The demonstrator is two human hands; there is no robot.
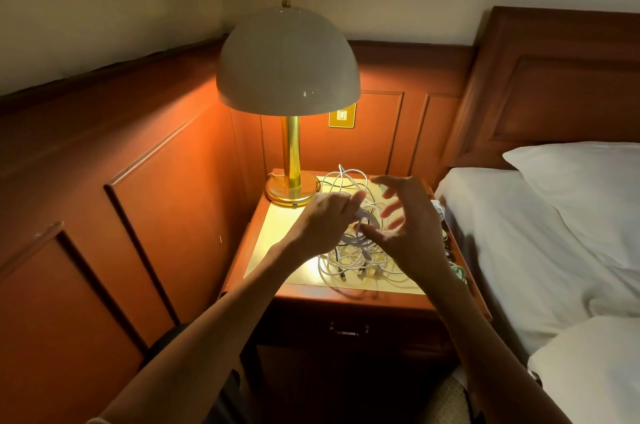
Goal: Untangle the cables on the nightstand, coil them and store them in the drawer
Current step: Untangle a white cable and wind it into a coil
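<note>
A tangle of white cables (349, 259) lies on the yellow-topped nightstand (277, 233), with a few darker plugs at its front. My left hand (323, 215) is closed on a pale cable loop (363, 215) lifted just above the pile. My right hand (405, 215) hovers over the right side of the tangle with fingers spread; its thumb touches the same loop. The drawer (349, 330) below the top is closed, its dark handle facing me. Part of the pile is hidden under my right hand.
A lit brass lamp (294, 181) with a white dome shade stands at the nightstand's back left. Wood panelling runs along the left and back. A bed (519, 250) with white sheets and a pillow borders the right side. A green cable (459, 273) hangs off the right edge.
</note>
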